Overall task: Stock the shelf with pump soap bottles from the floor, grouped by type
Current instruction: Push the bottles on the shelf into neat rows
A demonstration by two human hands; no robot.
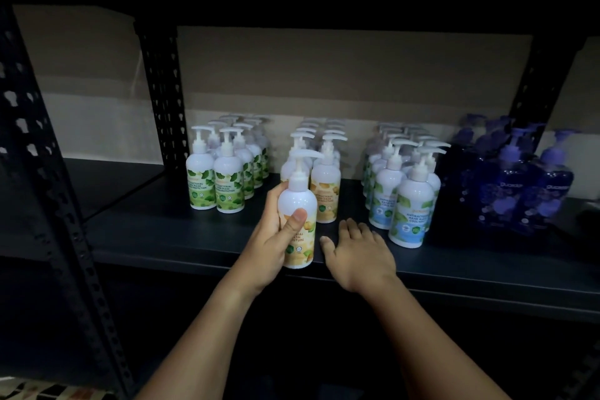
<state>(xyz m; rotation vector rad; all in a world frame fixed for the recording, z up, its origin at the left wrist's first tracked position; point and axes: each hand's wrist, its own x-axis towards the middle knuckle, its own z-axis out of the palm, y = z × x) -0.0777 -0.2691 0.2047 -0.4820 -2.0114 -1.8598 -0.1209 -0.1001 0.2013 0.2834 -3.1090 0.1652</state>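
Left hand (272,237) grips the yellow-label pump bottle (298,211), fingers wrapped round the body, thumb across the label. Bottle upright, long axis vertical, base at or just over the shelf front edge (454,289); contact with the board can't be confirmed. Right hand (358,252) lies flat on the shelf just beside the bottle, fingers straight, holding nothing.

Yellow-label group (324,185) sits directly behind the held bottle, two columns running back; the left column's front slot looks like the target. Push is straight back.

Clearance: green-label group (224,178) well to the left, blue-label group (402,191) near on the right, dark blue bottles (519,185) far right. Shelf upright (162,97) clear of the path.
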